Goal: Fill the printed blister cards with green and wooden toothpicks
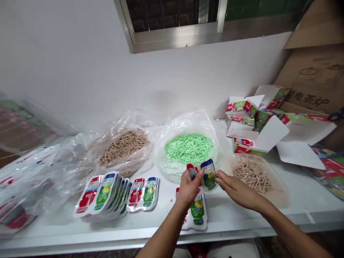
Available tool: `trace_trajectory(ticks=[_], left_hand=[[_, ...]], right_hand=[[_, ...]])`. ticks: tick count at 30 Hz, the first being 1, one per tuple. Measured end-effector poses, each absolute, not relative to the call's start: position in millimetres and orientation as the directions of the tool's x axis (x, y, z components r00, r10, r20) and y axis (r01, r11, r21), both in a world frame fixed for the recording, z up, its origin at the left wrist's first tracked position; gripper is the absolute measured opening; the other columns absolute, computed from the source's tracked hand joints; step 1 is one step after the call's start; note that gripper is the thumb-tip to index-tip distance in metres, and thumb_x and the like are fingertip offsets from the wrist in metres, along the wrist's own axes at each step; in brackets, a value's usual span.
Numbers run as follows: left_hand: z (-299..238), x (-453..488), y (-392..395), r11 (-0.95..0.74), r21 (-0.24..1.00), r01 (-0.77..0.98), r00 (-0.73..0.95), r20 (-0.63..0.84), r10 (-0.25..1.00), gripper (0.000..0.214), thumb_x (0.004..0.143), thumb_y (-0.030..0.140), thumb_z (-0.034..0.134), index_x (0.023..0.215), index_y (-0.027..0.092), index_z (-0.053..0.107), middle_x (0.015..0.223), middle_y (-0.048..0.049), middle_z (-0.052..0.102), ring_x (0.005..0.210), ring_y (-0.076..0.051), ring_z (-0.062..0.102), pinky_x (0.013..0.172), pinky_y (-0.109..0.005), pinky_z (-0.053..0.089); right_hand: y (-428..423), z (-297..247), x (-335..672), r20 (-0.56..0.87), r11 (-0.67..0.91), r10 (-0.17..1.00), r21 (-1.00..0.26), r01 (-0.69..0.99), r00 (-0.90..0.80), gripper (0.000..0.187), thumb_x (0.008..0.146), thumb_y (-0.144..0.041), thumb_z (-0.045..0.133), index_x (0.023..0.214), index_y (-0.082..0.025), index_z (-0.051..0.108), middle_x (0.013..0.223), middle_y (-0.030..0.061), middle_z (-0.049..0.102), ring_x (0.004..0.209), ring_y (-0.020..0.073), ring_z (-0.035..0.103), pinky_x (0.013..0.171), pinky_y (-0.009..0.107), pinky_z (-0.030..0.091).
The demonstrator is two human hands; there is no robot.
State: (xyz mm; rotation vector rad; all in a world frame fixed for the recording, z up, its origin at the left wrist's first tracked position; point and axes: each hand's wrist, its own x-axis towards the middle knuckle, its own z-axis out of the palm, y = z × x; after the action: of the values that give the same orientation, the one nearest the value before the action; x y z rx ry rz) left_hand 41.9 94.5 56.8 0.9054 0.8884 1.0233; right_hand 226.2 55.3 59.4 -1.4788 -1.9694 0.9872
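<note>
My left hand (189,187) grips a small bottle-shaped packet (207,173) printed in red, blue and green, held up above the white table (301,200). My right hand (233,187) pinches a few tan wooden sticks (215,173) against the packet's right side. Under my hands lies another such packet (197,212) flat on the table. A pile of tan sticks (252,174) in clear plastic lies just right of my right hand. Green sticks (188,147) fill a clear bag just behind the held packet.
A second bag of tan sticks (123,147) sits at the middle left. Several packets (107,193) lie fanned out in front of it, with another (143,193) beside them. Printed cartons (255,122) are heaped at the right, a cardboard box (314,75) behind, plastic bags (24,179) at the left.
</note>
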Motion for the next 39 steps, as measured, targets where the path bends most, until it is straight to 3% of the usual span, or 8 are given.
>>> trace_trajectory(ticks=[5,10,14,19,25,31,39], left_hand=[[66,24,87,0.209,0.947,-0.243,0.398,-0.099,0.912,0.035,0.072,0.044,0.07,0.092,0.015,0.069,0.078,-0.005,0.067,0.068,-0.016,0.059,0.064,-0.024,0.045],[61,13,84,0.26,0.944,-0.202,0.343,-0.181,0.922,0.04,0.073,0.052,0.065,0.065,0.013,0.067,0.053,-0.0004,0.057,0.047,-0.01,0.046,0.049,-0.022,0.036],[54,4,85,0.177,0.967,-0.183,0.265,-0.125,0.956,0.034,0.068,0.042,0.073,0.053,0.012,0.063,0.048,0.0018,0.051,0.046,-0.009,0.04,0.048,-0.021,0.03],[58,2,79,0.053,0.99,-0.127,0.241,-0.021,0.97,0.016,0.067,0.028,0.073,0.067,0.014,0.066,0.062,0.0,0.059,0.06,-0.014,0.049,0.06,-0.024,0.038],[59,-4,76,-0.128,0.978,0.162,0.184,0.097,0.978,0.018,0.068,0.025,0.072,0.068,0.017,0.055,0.064,0.0028,0.054,0.06,-0.012,0.046,0.059,-0.022,0.036],[60,-18,79,-0.439,0.8,0.41,0.321,0.324,0.89,0.012,0.071,0.011,0.062,0.074,0.018,0.052,0.072,0.0005,0.054,0.067,-0.014,0.05,0.063,-0.024,0.036],[63,-25,79,-0.408,0.808,0.425,0.325,0.284,0.902,0.017,0.071,0.012,0.062,0.082,0.018,0.052,0.077,-0.0005,0.057,0.07,-0.015,0.053,0.064,-0.025,0.039]], right_hand=[[58,60,218,-0.056,0.152,0.95,-0.777,0.611,-0.307,0.027,0.096,-0.042,0.03,0.102,-0.025,0.049,0.099,0.0051,0.066,0.096,0.0231,0.061,0.082,0.033,0.047],[56,61,218,-0.059,0.176,0.943,-0.747,0.641,-0.329,0.027,0.095,-0.042,0.032,0.099,-0.025,0.052,0.097,0.0049,0.068,0.096,0.0238,0.062,0.078,0.032,0.048],[52,76,219,-0.061,0.195,0.944,-0.687,0.7,-0.323,0.027,0.095,-0.043,0.033,0.099,-0.026,0.054,0.091,0.0058,0.068,0.09,0.0246,0.064,0.071,0.031,0.047],[53,109,208,-0.06,0.257,0.925,-0.629,0.733,-0.376,0.024,0.094,-0.043,0.036,0.095,-0.028,0.054,0.082,0.0042,0.069,0.076,0.0239,0.064,0.067,0.031,0.044],[55,131,193,-0.093,0.351,0.888,-0.497,0.794,-0.451,0.023,0.096,-0.036,0.03,0.088,-0.025,0.048,0.08,0.0028,0.065,0.068,0.0196,0.059,0.06,0.029,0.037],[59,142,191,-0.167,0.51,0.81,-0.269,0.817,-0.561,0.013,0.093,-0.022,0.034,0.087,-0.021,0.046,0.073,0.0033,0.062,0.063,0.0189,0.056,0.053,0.027,0.027],[63,156,183,-0.163,0.451,0.83,-0.367,0.813,-0.534,0.018,0.097,-0.029,0.029,0.089,-0.021,0.044,0.08,0.0042,0.061,0.071,0.0187,0.056,0.06,0.028,0.034]])
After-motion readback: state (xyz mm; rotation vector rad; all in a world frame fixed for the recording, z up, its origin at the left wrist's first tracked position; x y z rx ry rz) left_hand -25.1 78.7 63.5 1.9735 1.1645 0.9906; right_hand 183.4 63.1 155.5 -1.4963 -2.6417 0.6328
